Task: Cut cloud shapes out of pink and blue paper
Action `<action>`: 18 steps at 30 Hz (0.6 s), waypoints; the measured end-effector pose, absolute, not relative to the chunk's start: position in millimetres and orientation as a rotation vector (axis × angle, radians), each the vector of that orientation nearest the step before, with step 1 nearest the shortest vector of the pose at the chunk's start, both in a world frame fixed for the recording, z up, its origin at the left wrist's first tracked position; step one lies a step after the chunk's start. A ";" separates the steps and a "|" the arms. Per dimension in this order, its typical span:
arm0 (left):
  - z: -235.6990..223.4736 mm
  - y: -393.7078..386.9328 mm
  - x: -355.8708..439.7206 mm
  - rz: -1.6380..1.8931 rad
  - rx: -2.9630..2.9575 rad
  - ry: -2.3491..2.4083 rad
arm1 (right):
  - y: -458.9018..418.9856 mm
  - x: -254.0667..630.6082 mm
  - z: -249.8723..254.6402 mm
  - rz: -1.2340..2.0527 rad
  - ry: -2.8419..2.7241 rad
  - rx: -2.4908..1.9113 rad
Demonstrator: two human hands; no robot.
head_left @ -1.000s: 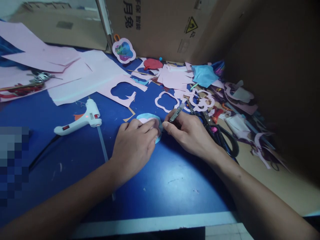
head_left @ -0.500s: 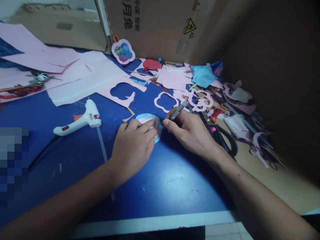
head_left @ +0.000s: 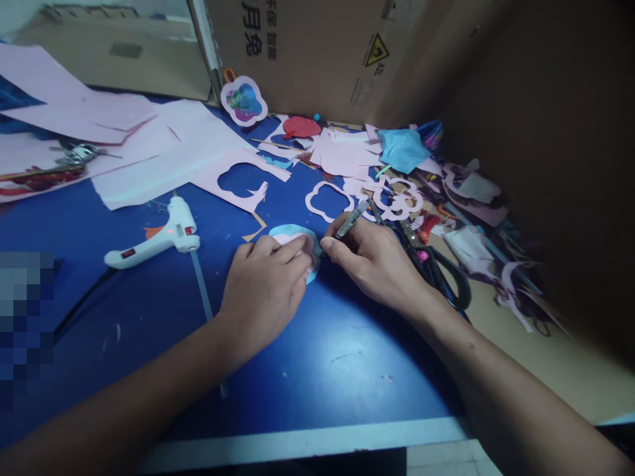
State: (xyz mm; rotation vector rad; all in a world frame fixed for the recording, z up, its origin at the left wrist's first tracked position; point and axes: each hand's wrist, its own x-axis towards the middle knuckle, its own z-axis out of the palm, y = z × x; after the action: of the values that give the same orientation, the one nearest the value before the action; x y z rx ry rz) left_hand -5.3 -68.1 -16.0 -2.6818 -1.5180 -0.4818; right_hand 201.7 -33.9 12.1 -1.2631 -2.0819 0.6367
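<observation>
My left hand lies with its fingers flat, pressing a pink paper cutout onto a light blue piece on the table. Its fingers cover much of both pieces. In my right hand a pen is pinched between thumb and fingers, slanting up and away. The pen's tip is at the right edge of the blue piece; thumb and shadow partly hide the contact. A pair of black-handled scissors lies beside and partly behind my right wrist.
Left of my hands a white hot glue gun rests with a glue stick in it. Large pink sheets spread across the back left. Pink flower-shaped outlines and scraps lie at the back right, before a cardboard box.
The pen and my right hand have shifted very slightly left, the tip moving onto the blue edge. My left hand stays in place on the cutout.
</observation>
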 end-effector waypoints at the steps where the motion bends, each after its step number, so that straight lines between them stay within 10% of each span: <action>1: -16.0 -68.0 -5.3 -0.490 -2.684 -1.519 | -34.0 201.6 12.3 0.632 -2.084 -1.267; 18: -15.1 -68.3 -5.0 -0.471 -2.682 -1.518 | -32.6 201.2 11.4 0.631 -2.086 -1.251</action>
State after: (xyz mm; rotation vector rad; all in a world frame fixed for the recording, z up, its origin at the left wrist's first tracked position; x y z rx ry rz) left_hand -5.0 -68.3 -15.1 -2.6818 -1.5180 -0.4712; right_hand 201.2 -32.6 11.4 -1.2508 -2.0865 0.6310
